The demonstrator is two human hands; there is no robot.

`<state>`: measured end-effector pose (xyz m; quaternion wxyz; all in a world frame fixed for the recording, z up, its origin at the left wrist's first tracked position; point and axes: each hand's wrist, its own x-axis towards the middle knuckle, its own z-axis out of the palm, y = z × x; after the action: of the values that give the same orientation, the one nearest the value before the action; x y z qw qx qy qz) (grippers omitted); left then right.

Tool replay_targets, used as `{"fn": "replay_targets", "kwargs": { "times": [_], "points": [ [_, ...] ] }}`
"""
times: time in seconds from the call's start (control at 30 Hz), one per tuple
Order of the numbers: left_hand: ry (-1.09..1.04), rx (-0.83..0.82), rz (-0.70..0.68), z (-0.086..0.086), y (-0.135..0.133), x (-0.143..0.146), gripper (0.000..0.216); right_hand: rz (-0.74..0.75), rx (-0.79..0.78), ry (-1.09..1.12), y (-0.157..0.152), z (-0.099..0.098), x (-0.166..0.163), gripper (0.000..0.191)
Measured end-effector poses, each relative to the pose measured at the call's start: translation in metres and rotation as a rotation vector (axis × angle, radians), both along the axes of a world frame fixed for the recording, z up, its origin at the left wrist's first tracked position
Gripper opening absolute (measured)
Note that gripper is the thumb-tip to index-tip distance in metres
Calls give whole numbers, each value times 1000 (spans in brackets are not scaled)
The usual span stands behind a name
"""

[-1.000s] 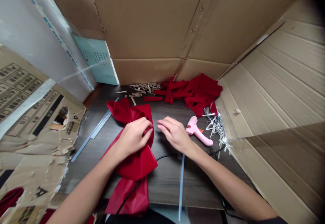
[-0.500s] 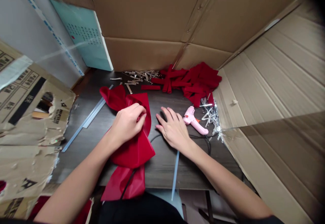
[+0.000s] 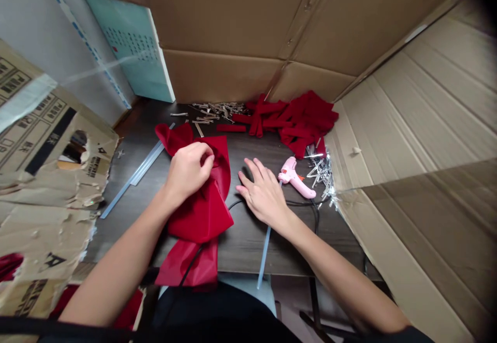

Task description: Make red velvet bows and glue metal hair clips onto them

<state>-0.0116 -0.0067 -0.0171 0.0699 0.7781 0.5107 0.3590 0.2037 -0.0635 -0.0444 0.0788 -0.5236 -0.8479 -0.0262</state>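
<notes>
A folded piece of red velvet fabric point(image 3: 202, 216), looped like a bow, lies on the dark table in front of me. My left hand point(image 3: 191, 169) is closed over its middle, thumb and forefinger brought together at the cloth; the fingertips are partly hidden. Palm down over the table to the right, my right hand point(image 3: 264, 193) has its fingers spread and holds nothing. Just beyond it lies a pink glue gun point(image 3: 297, 178). A long translucent glue stick point(image 3: 264, 257) passes beneath my right wrist and sticks out past the table's front edge.
Red velvet strips point(image 3: 306, 120) are heaped at the back, beside scattered metal hair clips point(image 3: 221, 110). Silvery clips point(image 3: 322, 174) lie at the right wall. More glue sticks point(image 3: 145, 164) rest at left. Cardboard walls point(image 3: 221, 73) enclose the table, and a black cord point(image 3: 306, 203) crosses it.
The view has shifted slightly. My left hand has moved a little leftward over the red fabric, still closed. My right hand stays spread in nearly the same place.
</notes>
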Motion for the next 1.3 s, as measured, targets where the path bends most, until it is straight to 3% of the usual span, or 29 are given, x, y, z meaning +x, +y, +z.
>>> {"fn": "replay_targets", "kwargs": {
  "times": [0.17,0.33,0.53,0.63,0.73,0.83,0.93,1.07,1.17,1.3],
  "points": [
    [-29,-21,75,2,4,-6,13,49,-47,-18,-26,1,6,46],
    [-25,-30,157,3,6,-9,14,-9,-15,17,-15,2,2,45],
    [-13,-123,274,5,8,-13,18,27,1,39,-39,-6,3,42],
    [10,-183,347,9,7,-19,19,23,36,96,-31,-12,4,40],
    [174,-357,491,14,7,-30,22,38,11,307,-15,-10,2,36],
    [328,-502,554,19,6,-44,30,12,-101,759,-5,1,-1,28],
    [298,-622,482,21,4,-52,36,-71,-445,1313,1,16,-5,17],
    [90,-941,212,16,1,-51,50,-130,-833,1747,14,30,-14,32],
    [-9,-960,98,8,1,-47,57,-149,-900,1795,27,32,-21,43],
    [-63,-902,92,1,6,-43,53,-68,-862,1781,42,28,-26,46]
  ]
}}
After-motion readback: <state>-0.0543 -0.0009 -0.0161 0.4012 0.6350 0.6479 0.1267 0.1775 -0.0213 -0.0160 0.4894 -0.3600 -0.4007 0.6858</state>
